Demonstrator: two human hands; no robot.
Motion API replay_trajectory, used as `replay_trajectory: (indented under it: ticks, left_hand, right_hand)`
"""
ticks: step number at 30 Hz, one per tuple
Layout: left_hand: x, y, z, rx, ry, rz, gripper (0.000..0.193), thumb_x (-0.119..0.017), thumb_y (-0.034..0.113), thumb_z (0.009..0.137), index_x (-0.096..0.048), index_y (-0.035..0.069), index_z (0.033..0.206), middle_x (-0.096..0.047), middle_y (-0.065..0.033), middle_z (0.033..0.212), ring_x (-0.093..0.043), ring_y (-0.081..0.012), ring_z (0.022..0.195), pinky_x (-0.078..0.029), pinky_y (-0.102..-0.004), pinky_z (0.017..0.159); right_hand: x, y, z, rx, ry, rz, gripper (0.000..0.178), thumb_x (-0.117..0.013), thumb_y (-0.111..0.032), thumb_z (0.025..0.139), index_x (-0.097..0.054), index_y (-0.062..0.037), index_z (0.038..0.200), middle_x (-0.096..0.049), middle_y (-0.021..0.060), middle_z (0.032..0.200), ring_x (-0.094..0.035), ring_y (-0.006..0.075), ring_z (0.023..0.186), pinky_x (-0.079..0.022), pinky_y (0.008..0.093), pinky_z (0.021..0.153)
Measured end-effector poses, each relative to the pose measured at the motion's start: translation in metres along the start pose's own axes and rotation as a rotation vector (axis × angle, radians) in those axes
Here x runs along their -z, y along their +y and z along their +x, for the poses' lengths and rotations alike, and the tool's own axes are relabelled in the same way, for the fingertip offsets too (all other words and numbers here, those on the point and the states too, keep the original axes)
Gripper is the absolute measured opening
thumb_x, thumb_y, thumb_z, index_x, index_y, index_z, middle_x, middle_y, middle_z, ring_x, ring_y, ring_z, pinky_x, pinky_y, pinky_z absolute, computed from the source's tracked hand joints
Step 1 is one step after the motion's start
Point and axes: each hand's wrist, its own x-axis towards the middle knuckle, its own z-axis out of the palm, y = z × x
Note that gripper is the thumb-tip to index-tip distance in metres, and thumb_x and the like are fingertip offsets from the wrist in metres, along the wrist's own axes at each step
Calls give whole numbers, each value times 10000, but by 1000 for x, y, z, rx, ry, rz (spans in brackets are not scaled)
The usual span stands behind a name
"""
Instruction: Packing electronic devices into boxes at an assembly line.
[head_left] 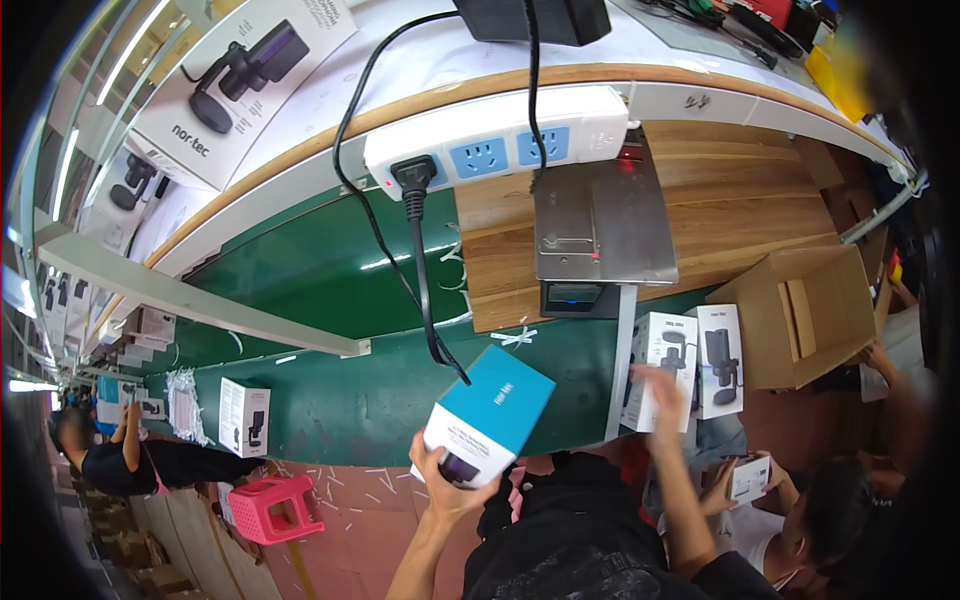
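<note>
My left hand (452, 480) is closed around the lower side of a teal and white product box (505, 398), held tilted over the near edge of the green bench. The box has a microphone picture low on its white face. My right hand (661, 400) is slightly blurred, its fingers stretched out and apart, in front of a white microphone box (672, 335). Whether it touches that box I cannot tell. Beside it stands another white microphone box (720, 362).
A metal-topped device (605, 225) with a small display sits on a wooden board. An open carton (800, 315) stands at the right, by co-workers. A black cable (425, 280) hangs from the power strip (500, 140). At left are a white box (243, 418) and pink stool (275, 508).
</note>
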Motion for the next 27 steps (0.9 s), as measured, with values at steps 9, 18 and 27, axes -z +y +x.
replay_trajectory:
  ticks: [9, 18, 27]
  left_hand:
    - [-27, -9, 1, -5, -259, -307, 1084, -971, 358, 490, -351, 33, 1318, -302, -342, 1434, -340, -494, 1351, -348, -581, 1059]
    - [-46, -21, 5, 85, -600, -99, 837, -890, 317, 705, -402, -57, 1273, -383, -326, 1414, -411, -503, 1301, -384, -564, 1052]
    - [-12, 27, 61, -3, -584, 136, 796, -900, 380, 661, -471, -80, 1150, -312, -411, 1429, -341, -581, 1327, -328, -618, 1096]
  right_hand:
    - [-72, -31, -31, -347, -482, 358, 620, -628, -274, 963, -425, 39, 1458, -552, 138, 1370, -501, 216, 1281, -369, 348, 1078]
    - [-70, 2, -43, -134, -372, -248, 849, -758, -112, 859, -256, 22, 1531, -478, 199, 1425, -497, 267, 1276, -399, 372, 1097]
    - [-66, -41, -17, 432, -447, -882, 980, -853, -377, 720, -355, 36, 1456, -308, 338, 1481, -347, 488, 1360, -304, 554, 1148]
